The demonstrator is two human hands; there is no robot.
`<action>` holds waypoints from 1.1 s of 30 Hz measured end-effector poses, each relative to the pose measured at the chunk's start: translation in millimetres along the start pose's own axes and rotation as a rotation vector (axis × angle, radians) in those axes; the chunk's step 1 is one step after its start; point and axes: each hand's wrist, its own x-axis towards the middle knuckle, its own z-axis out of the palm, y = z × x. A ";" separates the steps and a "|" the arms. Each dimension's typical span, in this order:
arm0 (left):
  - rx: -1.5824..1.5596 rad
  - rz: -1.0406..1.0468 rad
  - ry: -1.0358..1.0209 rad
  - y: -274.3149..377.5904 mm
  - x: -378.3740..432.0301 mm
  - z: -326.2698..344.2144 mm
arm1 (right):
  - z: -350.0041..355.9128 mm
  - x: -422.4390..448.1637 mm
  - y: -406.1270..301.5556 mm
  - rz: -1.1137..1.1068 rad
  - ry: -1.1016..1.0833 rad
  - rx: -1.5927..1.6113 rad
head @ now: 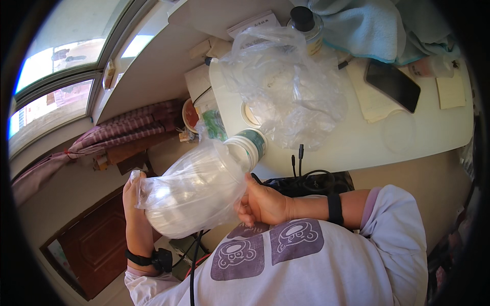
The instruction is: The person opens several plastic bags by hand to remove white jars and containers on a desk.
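In front of my chest I hold a clear plastic bag (191, 191) tilted between both hands. Whitish, rounded contents fill it, perhaps stacked plastic bowls or lids; the film blurs them. My left hand (133, 189) pinches the gathered film at the bag's left end. At the other side my right hand (264, 201) grips the bag, thumb up and fingers curled partly behind it. Just past the bag's upper right end, a white tub with a green label (252, 141) lies tilted at the table's edge, partly covered by the bag.
On the white table (432, 126) a large crumpled clear bag (298, 88) lies beside a black-capped bottle (306, 26). A phone (393, 85) rests on papers near a light blue towel (367, 30). Black cables (317, 178) lie at the near edge. A cable hangs before my shirt.
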 end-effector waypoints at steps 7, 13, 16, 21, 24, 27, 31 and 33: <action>0.023 -0.010 0.015 -2.9 4.7 -3.3 | 2.0 1.1 -0.8 0.003 0.044 0.023; 0.023 -0.003 0.031 -3.0 3.8 -1.1 | 3.2 -0.2 -3.7 0.023 0.030 0.018; 0.007 -0.003 0.051 -5.1 1.6 0.1 | 2.4 0.2 -3.6 0.022 0.017 0.010; -0.016 -0.010 0.078 -5.6 -1.5 5.8 | 5.3 0.5 -3.9 0.015 0.073 0.015; -0.040 0.020 0.062 -21.0 7.3 -9.1 | 3.4 0.4 -3.1 0.009 0.073 -0.002; -0.026 0.024 0.082 -28.4 5.3 -11.9 | 2.3 0.7 -3.1 -0.004 0.084 -0.004; -0.034 0.001 0.113 -34.9 3.4 -13.9 | 2.4 0.4 -2.5 -0.004 0.089 -0.013; -0.030 -0.004 0.126 -34.5 1.1 -12.6 | 4.8 0.8 -1.7 -0.001 0.115 -0.011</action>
